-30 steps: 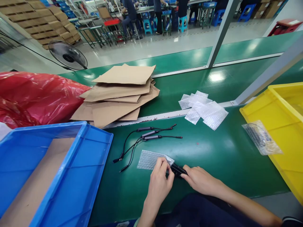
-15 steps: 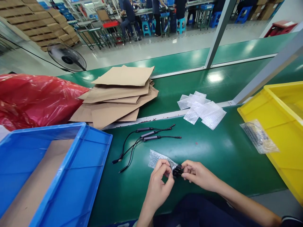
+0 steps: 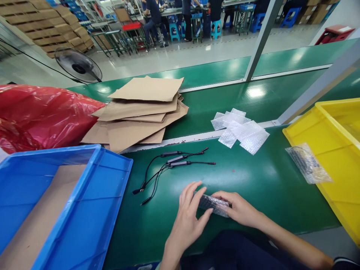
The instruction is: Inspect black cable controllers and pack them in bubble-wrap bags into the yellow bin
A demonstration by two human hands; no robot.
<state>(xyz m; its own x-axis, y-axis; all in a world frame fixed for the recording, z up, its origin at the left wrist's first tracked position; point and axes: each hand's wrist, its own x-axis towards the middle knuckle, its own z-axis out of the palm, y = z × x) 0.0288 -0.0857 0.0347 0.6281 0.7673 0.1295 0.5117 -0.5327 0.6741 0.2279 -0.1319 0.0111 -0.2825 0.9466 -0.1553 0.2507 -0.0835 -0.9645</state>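
On the green bench near its front edge, both my hands hold a small bubble-wrap pouch (image 3: 213,204) with a dark part inside it. My left hand (image 3: 189,218) touches the pouch's left end with fingers stretched out and spread. My right hand (image 3: 239,210) grips the pouch's right end, fingers curled round it. Just beyond the hands lie three black cable parts (image 3: 174,164) with thin leads, loose on the bench.
A pile of empty bubble pouches (image 3: 242,129) lies at the back right. A yellow bin (image 3: 337,150) at the right carries a filled pouch (image 3: 308,163) on its rim. A blue crate (image 3: 84,210) stands at the left, with cardboard sheets (image 3: 140,112) and a red plastic bag (image 3: 42,116) behind.
The dark part has gone fully into the bubble pouch. The pouch now lies sideways between my hands, and my left hand has opened from a pinch to spread fingers.
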